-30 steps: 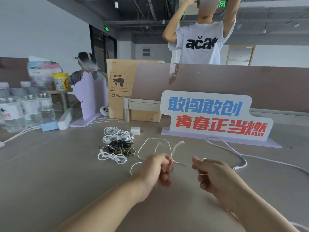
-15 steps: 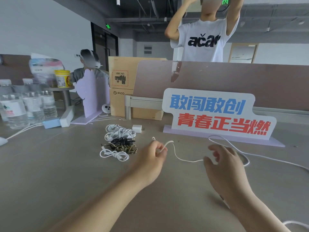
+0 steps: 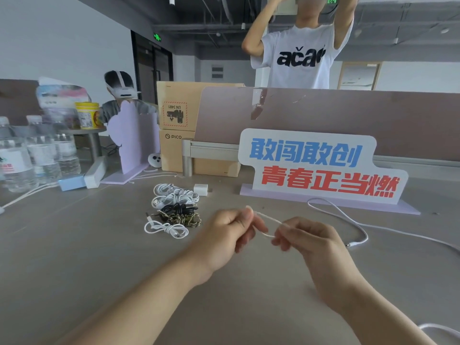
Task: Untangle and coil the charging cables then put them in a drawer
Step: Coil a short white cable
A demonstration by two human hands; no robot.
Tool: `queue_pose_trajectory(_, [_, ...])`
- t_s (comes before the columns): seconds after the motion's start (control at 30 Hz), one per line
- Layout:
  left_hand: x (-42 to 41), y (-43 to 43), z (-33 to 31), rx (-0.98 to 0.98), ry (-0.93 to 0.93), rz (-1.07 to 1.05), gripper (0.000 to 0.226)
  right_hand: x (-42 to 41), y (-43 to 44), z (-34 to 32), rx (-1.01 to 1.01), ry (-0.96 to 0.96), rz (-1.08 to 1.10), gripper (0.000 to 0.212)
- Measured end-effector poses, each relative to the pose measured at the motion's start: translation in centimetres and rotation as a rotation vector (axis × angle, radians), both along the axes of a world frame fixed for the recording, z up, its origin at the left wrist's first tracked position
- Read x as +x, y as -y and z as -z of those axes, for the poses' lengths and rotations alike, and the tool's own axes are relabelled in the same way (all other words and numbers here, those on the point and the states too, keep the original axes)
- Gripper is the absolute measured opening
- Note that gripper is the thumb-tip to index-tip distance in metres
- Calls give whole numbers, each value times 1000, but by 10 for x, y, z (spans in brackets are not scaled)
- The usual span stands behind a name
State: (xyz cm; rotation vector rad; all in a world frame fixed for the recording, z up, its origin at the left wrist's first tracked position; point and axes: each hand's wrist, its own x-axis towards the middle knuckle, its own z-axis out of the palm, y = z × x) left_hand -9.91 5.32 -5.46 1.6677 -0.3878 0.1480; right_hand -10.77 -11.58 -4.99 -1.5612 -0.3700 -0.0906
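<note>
Cable [image 3: 268,218] looks thin, white and slightly blurred.

White on the thin cable [image 3: 267,218] held up, on the long cable [image 3: 348,215] to the right and on the coiled cables [image 3: 174,195]. In the pile, a black cable [image 3: 180,209] and a brown-and-olive camouflage weave on the braided cable [image 3: 185,219] beside it. White charger plug [image 3: 200,189]. Grey-beige tabletop [image 3: 74,245]. White sign [image 3: 367,148] with blue characters above red ones, on a lilac base. Tan cardboard boxes [image 3: 179,115], one with a red dashed label. Yellow tub [image 3: 87,115]. Pale blue box [image 3: 72,183]. White T-shirt [image 3: 298,78] with black lettering.
</note>
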Motion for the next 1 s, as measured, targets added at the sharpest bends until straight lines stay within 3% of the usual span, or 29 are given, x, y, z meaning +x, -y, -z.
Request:
queue_pose_trajectory(0.07, [1,1,-4,-264,-88,4,47,-1,0,-3,183,-90,-31,13])
queue_pose_trajectory(0.13, [2,1,-7,-387,-144,-3,45,-2,-2,-3,204,-129,-10,17])
queue_pose_trajectory(0.27, [0,3,-7,-282,-256,10,38,-6,-8,0,66,-95,115,18])
queue_pose_trajectory(0.43, [-5,9,-6,-259,-180,54,38,-10,-15,2,-74,-83,38,21])
queue_pose_trajectory(0.6, [6,4,-10,-530,-297,-142,51,-8,-12,2,-263,-97,38,31])
queue_pose_trajectory(0.73, [9,-5,-20,-912,-390,-89,44,-5,-3,3,-563,4,207,43])
queue_pose_trajectory(0.83, [10,-10,-20,-800,-448,-115,40,-1,0,4,-621,90,301,45])
queue_pose_trajectory(0.93, [12,-6,-9,-539,-534,-159,31,1,-1,5,-608,217,334,19])
queue_pose_trajectory(1.0, [10,-2,-6,-370,-539,-174,23,1,0,7,-607,305,336,19])
